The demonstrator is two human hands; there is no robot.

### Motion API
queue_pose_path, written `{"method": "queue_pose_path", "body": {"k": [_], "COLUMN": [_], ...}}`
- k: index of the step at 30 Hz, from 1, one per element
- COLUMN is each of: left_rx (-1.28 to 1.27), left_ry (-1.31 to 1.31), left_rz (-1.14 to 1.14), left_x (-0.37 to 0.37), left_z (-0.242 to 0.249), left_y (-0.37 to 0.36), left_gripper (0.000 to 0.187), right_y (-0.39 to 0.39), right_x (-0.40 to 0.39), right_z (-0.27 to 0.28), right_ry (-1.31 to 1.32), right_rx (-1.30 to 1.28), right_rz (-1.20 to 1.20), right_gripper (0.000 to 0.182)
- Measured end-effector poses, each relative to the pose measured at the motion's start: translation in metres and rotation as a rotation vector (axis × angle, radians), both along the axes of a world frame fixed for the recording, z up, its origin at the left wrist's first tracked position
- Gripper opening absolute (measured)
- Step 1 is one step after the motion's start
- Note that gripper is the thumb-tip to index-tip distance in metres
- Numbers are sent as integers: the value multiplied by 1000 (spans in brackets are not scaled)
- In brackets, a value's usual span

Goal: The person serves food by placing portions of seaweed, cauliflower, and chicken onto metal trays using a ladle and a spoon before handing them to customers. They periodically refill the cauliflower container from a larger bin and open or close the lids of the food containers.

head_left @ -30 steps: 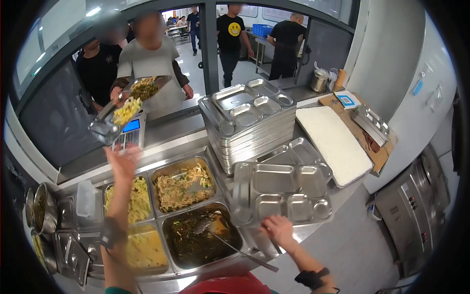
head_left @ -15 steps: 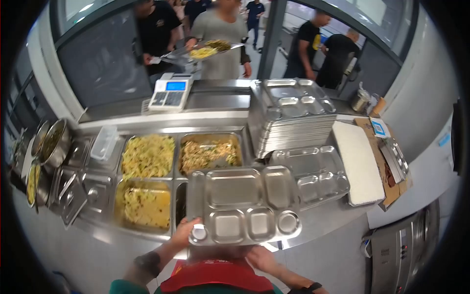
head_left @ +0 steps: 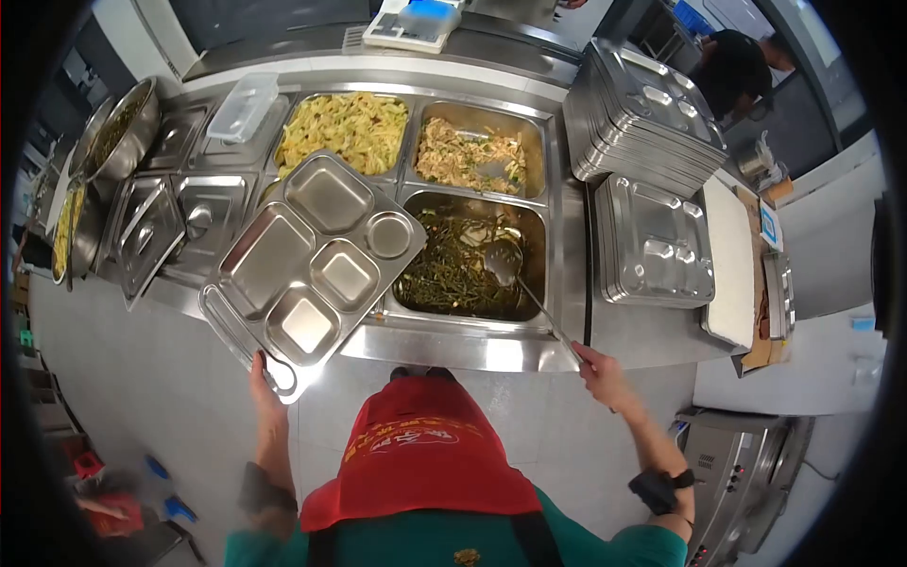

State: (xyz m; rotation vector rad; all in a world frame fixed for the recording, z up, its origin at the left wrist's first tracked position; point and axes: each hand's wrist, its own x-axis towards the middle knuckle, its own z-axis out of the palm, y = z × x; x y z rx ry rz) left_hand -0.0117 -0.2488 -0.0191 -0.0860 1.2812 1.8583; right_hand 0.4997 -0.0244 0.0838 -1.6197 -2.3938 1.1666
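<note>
My left hand [head_left: 267, 386] grips the lower edge of a steel compartment tray [head_left: 310, 263], which is turned at an angle. The tray's compartments hold no food, and it covers much of the front-left food pan. My right hand [head_left: 605, 378] is closed round the handle of a slotted serving spoon [head_left: 504, 259]. The spoon's head rests among dark green vegetables [head_left: 449, 269] in the front-right steel pan [head_left: 472, 323]. Behind lie a pan of yellow-green chopped cabbage-like food [head_left: 345, 132] and a pan of pale chopped food [head_left: 463, 151].
At right stand a tall stack of trays [head_left: 642, 118], a lower tray stack [head_left: 654, 241] and a white slab [head_left: 729, 265]. Lidded pans [head_left: 213, 213] and steel bowls [head_left: 123, 132] are at left. A scale [head_left: 413, 26] sits on the back ledge. A person [head_left: 737, 71] is beyond the window.
The tray has moved left and turned, still in my left hand. My right hand has gone to the spoon and grips its handle. The view has tilted down, and the greens pan is uncovered.
</note>
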Motion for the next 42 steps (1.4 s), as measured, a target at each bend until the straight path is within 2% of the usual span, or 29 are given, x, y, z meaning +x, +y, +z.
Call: {"method": "queue_pose_path", "body": {"k": [1,4,6,7,10,15,18,20,22,26,30,35,39,42], "left_rx": [-28,-84,-14,-2,-14,92,143,197,214,168,166,172,125,171], "left_ry": [4,-62,-103,-90,-88,-121,-162,-153,-137,-170,-146,-58,-98,-103], "left_rz": [27,136,141,118,93,99,70,47,20,60,89,55,77,101], "left_x": [6,25,19,25,40,51,59,55,60,66,64,53,49,44], "left_z": [12,27,-8,-5,21,15,10,-11,-1,6,1,-11,-5,-8], "left_y": [-5,-6,-13,-9,9,46,72,83,101,106,106,114,130,140], "left_gripper": [38,37,36,38,36,29,27,26,25,28,31,29,28,35], "right_y": [2,10,8,6,-15,-39,-39,-37,-34,-26,-30,-42,-45,-49], "right_x": [-19,-25,-32,-35,-32,-5,-4,-9,-15,-45,-59,-20,-10,-13], "right_z": [43,45,22,11,-1,8,3,-4,-18,-22,-26,-5,11,38], "right_ry": [-64,170,378,484,596,762,689,502,342,412,622,700,703,715], "right_rx": [-401,-782,-976,-1072,-1102,-1022,-889,-709,-547,-760,-968,-945,-890,-832], "right_rz": [-245,-404,-521,-579,-629,-705,-673,-597,-526,-499,-556,-678,-683,-674], "right_gripper": [44,42,42,42,42,39,38,40,41,44,45,40,39,39]}}
